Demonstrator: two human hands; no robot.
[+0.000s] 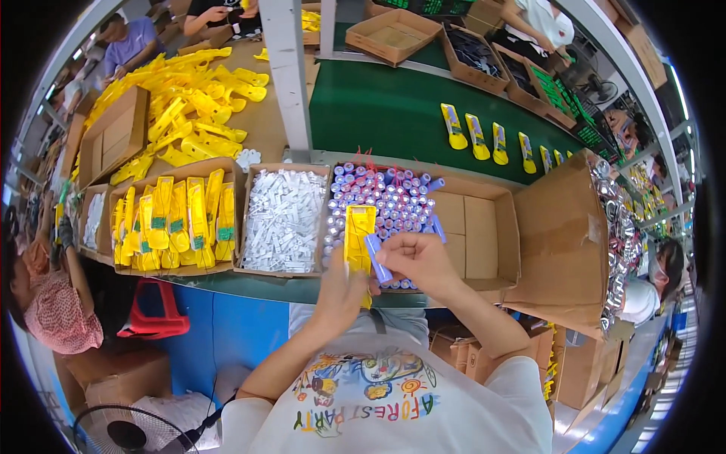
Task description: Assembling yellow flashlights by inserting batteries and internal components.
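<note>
My left hand [339, 290] is closed around the lower part of a yellow plastic housing [360, 221], long and narrow, held upright before my chest. In my right hand [420, 262] a purple cylindrical battery cell [377, 256] is pinched between thumb and fingers. The cell lies tilted against the right side of the housing; whether it sits inside cannot be told. Just beyond my hands, many purple battery cells [389, 193] with red wires stand packed in a cardboard box. The fingertips of my left hand are partly blurred and hidden behind the housing.
Left of the cells stand a carton [243, 261] of small white plastic parts and a carton [125, 266] of yellow housings with green boards. Loose yellow housings [200, 106] heap behind. Yellow pieces [476, 138] line the green belt [378, 106]. A metal post [287, 76] rises ahead; a large carton [560, 242] stands right.
</note>
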